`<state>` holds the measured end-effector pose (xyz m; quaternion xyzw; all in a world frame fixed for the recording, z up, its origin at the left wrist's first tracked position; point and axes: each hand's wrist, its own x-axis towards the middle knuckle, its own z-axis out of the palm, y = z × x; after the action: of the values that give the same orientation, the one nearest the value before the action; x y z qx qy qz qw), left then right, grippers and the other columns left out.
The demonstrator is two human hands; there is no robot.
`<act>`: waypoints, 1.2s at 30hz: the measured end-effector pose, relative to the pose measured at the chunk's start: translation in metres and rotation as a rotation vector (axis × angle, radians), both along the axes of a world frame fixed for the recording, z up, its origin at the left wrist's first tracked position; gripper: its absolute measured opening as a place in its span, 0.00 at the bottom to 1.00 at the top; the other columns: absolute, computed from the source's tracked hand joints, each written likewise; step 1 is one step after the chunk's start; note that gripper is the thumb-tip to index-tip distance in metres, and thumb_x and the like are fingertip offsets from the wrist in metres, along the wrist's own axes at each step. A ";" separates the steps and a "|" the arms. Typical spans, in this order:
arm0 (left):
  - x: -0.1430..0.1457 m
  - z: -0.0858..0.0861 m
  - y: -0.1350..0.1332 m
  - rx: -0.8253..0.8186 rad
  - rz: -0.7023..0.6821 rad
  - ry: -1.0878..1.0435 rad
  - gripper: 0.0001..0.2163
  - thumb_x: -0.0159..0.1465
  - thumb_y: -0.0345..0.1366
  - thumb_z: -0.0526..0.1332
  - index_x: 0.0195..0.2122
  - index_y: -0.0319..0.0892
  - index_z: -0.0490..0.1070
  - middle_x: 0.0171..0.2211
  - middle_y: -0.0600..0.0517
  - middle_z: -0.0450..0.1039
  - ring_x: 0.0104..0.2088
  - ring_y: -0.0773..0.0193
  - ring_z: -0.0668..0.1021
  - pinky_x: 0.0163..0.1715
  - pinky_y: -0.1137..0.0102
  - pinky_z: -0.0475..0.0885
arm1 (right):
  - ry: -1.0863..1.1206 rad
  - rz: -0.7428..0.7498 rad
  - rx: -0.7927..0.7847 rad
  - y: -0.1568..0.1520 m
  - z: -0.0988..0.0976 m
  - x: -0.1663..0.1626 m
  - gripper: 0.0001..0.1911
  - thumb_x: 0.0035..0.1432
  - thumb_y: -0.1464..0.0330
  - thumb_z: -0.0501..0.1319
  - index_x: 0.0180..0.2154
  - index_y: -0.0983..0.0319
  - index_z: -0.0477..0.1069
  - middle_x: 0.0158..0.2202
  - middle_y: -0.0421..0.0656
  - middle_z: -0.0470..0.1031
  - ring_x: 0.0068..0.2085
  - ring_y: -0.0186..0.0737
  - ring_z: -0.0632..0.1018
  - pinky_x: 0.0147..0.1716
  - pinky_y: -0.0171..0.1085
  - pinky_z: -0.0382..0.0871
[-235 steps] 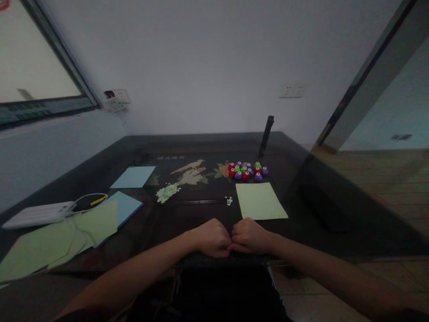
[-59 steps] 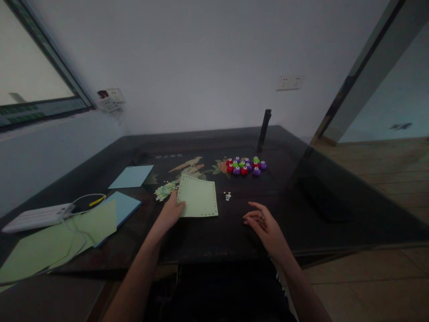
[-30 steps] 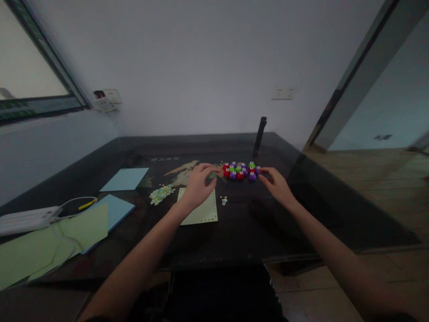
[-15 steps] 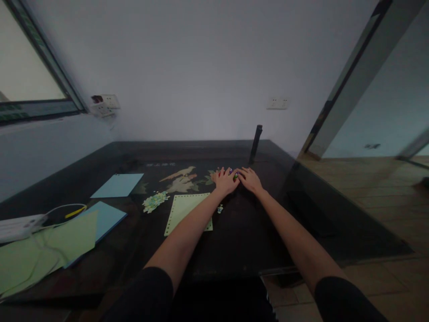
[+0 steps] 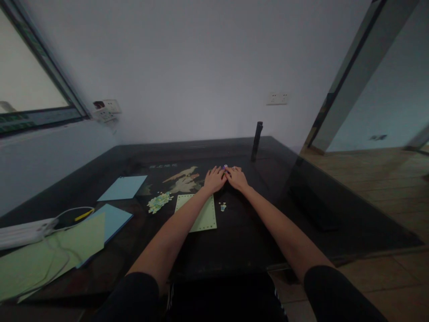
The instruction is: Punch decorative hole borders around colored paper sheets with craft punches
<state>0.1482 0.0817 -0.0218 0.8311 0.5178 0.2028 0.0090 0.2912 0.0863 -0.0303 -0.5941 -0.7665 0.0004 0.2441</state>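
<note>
Both my hands lie side by side at the far middle of the dark table (image 5: 241, 237), cupped over a cluster of small coloured punches. My left hand (image 5: 214, 179) and my right hand (image 5: 237, 178) touch each other, with curled fingers covering nearly all of the cluster. Only one purple punch (image 5: 225, 167) peeks out above the fingertips. A light green sheet (image 5: 203, 215) with a punched border lies under my left forearm.
A pile of paper bits (image 5: 158, 201) and a smaller scatter (image 5: 222, 206) flank the green sheet. Two blue sheets (image 5: 123, 188) (image 5: 112, 218), more green paper (image 5: 50, 255) and a white power strip (image 5: 20, 226) lie left. A black cylinder (image 5: 257, 141) stands behind my hands.
My hands left the near edge, my left hand laid the green sheet down, then both reached out and closed together over the coloured punches, drawing them slightly left.
</note>
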 end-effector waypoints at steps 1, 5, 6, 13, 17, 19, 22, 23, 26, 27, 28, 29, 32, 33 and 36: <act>-0.003 0.001 0.001 0.011 0.001 -0.004 0.20 0.66 0.41 0.44 0.58 0.43 0.59 0.60 0.46 0.59 0.61 0.56 0.58 0.59 0.56 0.51 | 0.008 0.004 -0.002 0.001 0.000 -0.003 0.24 0.64 0.61 0.46 0.57 0.62 0.62 0.56 0.48 0.67 0.59 0.51 0.60 0.55 0.47 0.56; -0.002 0.008 0.013 0.073 0.008 0.004 0.19 0.66 0.39 0.45 0.56 0.43 0.61 0.58 0.47 0.62 0.58 0.58 0.62 0.59 0.58 0.54 | 0.058 -0.050 0.013 0.007 -0.002 -0.003 0.23 0.63 0.62 0.47 0.56 0.61 0.62 0.58 0.47 0.64 0.60 0.49 0.60 0.57 0.48 0.53; 0.000 0.010 0.017 0.082 -0.001 0.016 0.19 0.66 0.39 0.45 0.56 0.44 0.60 0.58 0.47 0.61 0.59 0.58 0.62 0.59 0.58 0.54 | 0.065 -0.073 0.021 0.008 -0.002 -0.001 0.22 0.62 0.62 0.48 0.56 0.61 0.63 0.58 0.48 0.64 0.60 0.49 0.60 0.57 0.48 0.53; 0.017 0.010 0.051 -0.062 -0.153 0.160 0.21 0.66 0.41 0.41 0.58 0.44 0.59 0.62 0.49 0.56 0.61 0.58 0.61 0.58 0.57 0.57 | 0.053 -0.073 -0.026 0.009 -0.007 0.008 0.22 0.63 0.64 0.46 0.55 0.62 0.65 0.60 0.51 0.61 0.60 0.45 0.62 0.57 0.44 0.53; 0.010 0.004 0.056 -0.037 -0.151 0.152 0.21 0.67 0.39 0.40 0.55 0.41 0.63 0.60 0.46 0.59 0.57 0.59 0.66 0.56 0.61 0.60 | 0.048 -0.032 -0.072 0.013 -0.009 0.000 0.23 0.63 0.65 0.44 0.57 0.64 0.62 0.62 0.54 0.56 0.62 0.46 0.59 0.57 0.46 0.52; 0.002 0.001 0.056 -0.020 -0.154 0.151 0.21 0.67 0.38 0.40 0.55 0.38 0.63 0.59 0.44 0.60 0.57 0.61 0.67 0.56 0.64 0.60 | 0.043 0.013 -0.087 0.016 -0.009 -0.007 0.24 0.64 0.66 0.43 0.58 0.66 0.59 0.63 0.56 0.54 0.63 0.46 0.55 0.58 0.46 0.51; -0.014 0.000 0.057 -0.006 -0.179 0.165 0.20 0.66 0.34 0.42 0.54 0.35 0.64 0.58 0.42 0.62 0.58 0.62 0.65 0.57 0.66 0.58 | 0.051 0.069 -0.108 0.020 -0.010 -0.020 0.24 0.64 0.67 0.43 0.59 0.68 0.57 0.63 0.58 0.53 0.65 0.45 0.52 0.58 0.45 0.49; -0.019 -0.001 0.058 -0.003 -0.190 0.171 0.19 0.66 0.33 0.43 0.53 0.35 0.65 0.57 0.42 0.63 0.58 0.62 0.64 0.58 0.67 0.58 | 0.056 0.084 -0.114 0.021 -0.010 -0.024 0.24 0.64 0.68 0.43 0.59 0.69 0.57 0.63 0.58 0.53 0.65 0.45 0.52 0.58 0.45 0.49; -0.037 -0.001 0.060 0.002 -0.222 0.188 0.17 0.65 0.32 0.46 0.51 0.34 0.67 0.56 0.41 0.65 0.59 0.62 0.63 0.58 0.67 0.57 | 0.068 0.122 -0.131 0.023 -0.009 -0.040 0.24 0.64 0.67 0.43 0.59 0.69 0.57 0.63 0.59 0.52 0.65 0.45 0.51 0.58 0.46 0.49; -0.043 -0.001 0.060 0.003 -0.230 0.193 0.17 0.65 0.31 0.46 0.50 0.34 0.67 0.56 0.41 0.65 0.60 0.62 0.62 0.58 0.67 0.57 | 0.070 0.128 -0.135 0.023 -0.009 -0.045 0.24 0.64 0.67 0.43 0.59 0.68 0.56 0.63 0.58 0.51 0.65 0.46 0.51 0.58 0.47 0.49; -0.049 -0.001 0.060 0.005 -0.234 0.195 0.17 0.65 0.31 0.45 0.50 0.33 0.68 0.56 0.41 0.65 0.60 0.62 0.62 0.58 0.67 0.57 | 0.070 0.130 -0.137 0.023 -0.008 -0.051 0.24 0.64 0.66 0.43 0.59 0.68 0.57 0.63 0.58 0.51 0.65 0.46 0.52 0.58 0.47 0.49; -0.055 -0.002 0.061 0.007 -0.233 0.195 0.17 0.65 0.31 0.45 0.49 0.33 0.68 0.56 0.41 0.65 0.60 0.62 0.62 0.59 0.67 0.57 | 0.067 0.129 -0.137 0.022 -0.008 -0.056 0.24 0.64 0.65 0.44 0.59 0.67 0.57 0.64 0.57 0.51 0.64 0.47 0.53 0.58 0.48 0.49; -0.075 -0.002 0.061 0.011 -0.212 0.187 0.19 0.65 0.31 0.42 0.50 0.30 0.66 0.55 0.39 0.66 0.60 0.61 0.62 0.58 0.67 0.57 | 0.041 0.121 -0.139 0.020 -0.006 -0.073 0.24 0.64 0.63 0.44 0.59 0.64 0.58 0.64 0.55 0.51 0.63 0.49 0.57 0.57 0.48 0.51; -0.081 -0.003 0.061 0.010 -0.205 0.184 0.19 0.65 0.31 0.42 0.51 0.30 0.66 0.55 0.38 0.66 0.59 0.61 0.63 0.58 0.67 0.57 | 0.029 0.123 -0.141 0.020 -0.006 -0.079 0.24 0.64 0.63 0.45 0.59 0.64 0.57 0.64 0.55 0.51 0.62 0.49 0.58 0.57 0.48 0.51; -0.100 -0.002 0.060 0.002 -0.194 0.174 0.19 0.65 0.31 0.42 0.51 0.29 0.66 0.54 0.38 0.66 0.59 0.61 0.64 0.59 0.67 0.57 | 0.017 0.145 -0.154 0.017 -0.004 -0.096 0.24 0.64 0.63 0.44 0.59 0.64 0.57 0.64 0.55 0.50 0.61 0.50 0.60 0.57 0.47 0.52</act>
<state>0.0484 0.1418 -0.0239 0.8916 0.4338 0.1285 -0.0172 0.1956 0.1034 -0.0339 -0.5541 -0.8030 0.0820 0.2037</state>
